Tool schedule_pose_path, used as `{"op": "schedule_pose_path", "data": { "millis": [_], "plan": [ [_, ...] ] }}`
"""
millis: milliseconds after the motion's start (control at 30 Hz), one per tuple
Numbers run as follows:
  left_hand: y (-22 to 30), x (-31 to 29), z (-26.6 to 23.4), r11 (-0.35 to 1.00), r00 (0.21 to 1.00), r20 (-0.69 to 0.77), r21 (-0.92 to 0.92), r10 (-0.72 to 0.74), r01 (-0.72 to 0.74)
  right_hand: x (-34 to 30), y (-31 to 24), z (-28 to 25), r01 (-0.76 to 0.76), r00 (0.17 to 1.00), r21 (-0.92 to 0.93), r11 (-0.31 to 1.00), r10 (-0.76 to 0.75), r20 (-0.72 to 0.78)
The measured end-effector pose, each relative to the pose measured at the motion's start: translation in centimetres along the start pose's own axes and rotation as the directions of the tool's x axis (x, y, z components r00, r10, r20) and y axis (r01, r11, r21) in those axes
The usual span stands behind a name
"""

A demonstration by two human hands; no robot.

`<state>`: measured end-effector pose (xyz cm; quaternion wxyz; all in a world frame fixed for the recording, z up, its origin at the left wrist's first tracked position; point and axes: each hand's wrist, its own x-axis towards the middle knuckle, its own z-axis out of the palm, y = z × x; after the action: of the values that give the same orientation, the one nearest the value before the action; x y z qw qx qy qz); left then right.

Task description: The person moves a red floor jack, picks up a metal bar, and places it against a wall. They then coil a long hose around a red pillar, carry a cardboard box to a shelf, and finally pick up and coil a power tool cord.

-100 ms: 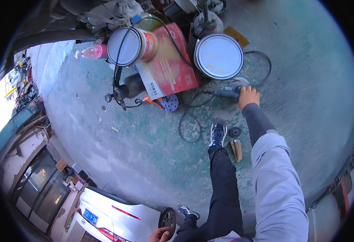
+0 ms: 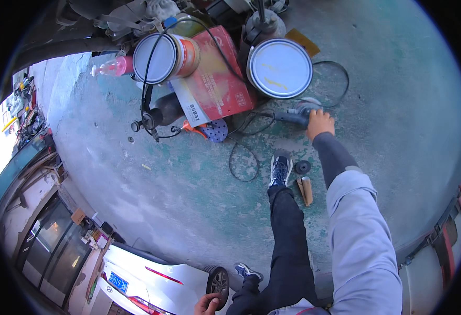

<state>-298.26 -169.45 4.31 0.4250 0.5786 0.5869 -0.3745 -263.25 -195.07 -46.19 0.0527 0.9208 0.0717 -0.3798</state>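
Note:
My right hand (image 2: 320,124) reaches far forward and is closed around the end of a dark corded power tool (image 2: 292,118) with a round pale disc. The tool is low at the floor, beside a large round can with a blue-grey lid (image 2: 279,68). My palm hides part of its body. At the bottom edge my left hand (image 2: 207,304) has its fingers curled in, and nothing shows in them; its lower part is cut off by the frame. A black cable (image 2: 259,131) loops along the floor near the tool.
A red box (image 2: 221,89) and a second can (image 2: 155,59) stand left of the large can. An orange-handled tool with a dotted round pad (image 2: 215,130) lies before them. Near my shoe are a black disc (image 2: 303,167) and a brown roll (image 2: 305,191). A white car (image 2: 162,275) stands behind left.
The view has shifted slightly, so the floor things sit a little further left and up. My right hand keeps its hold on the power tool.

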Motion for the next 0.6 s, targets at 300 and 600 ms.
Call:
{"op": "schedule_pose_path", "data": {
  "millis": [300, 600],
  "plan": [
    [-2.9, -1.2, -1.8, 0.974, 0.989, 0.039, -0.184, 0.144, -0.134, -21.3, -0.8, -8.5, 0.054, 0.990, 0.318, 0.947, -0.092, 0.107],
    [-3.3, -0.9, -0.4, 0.802, 0.860, 0.031, -0.377, 0.510, -0.462, -47.6, -6.8, -19.2, 0.435, 0.885, 0.461, 0.773, -0.460, -0.063]
  ]
}}
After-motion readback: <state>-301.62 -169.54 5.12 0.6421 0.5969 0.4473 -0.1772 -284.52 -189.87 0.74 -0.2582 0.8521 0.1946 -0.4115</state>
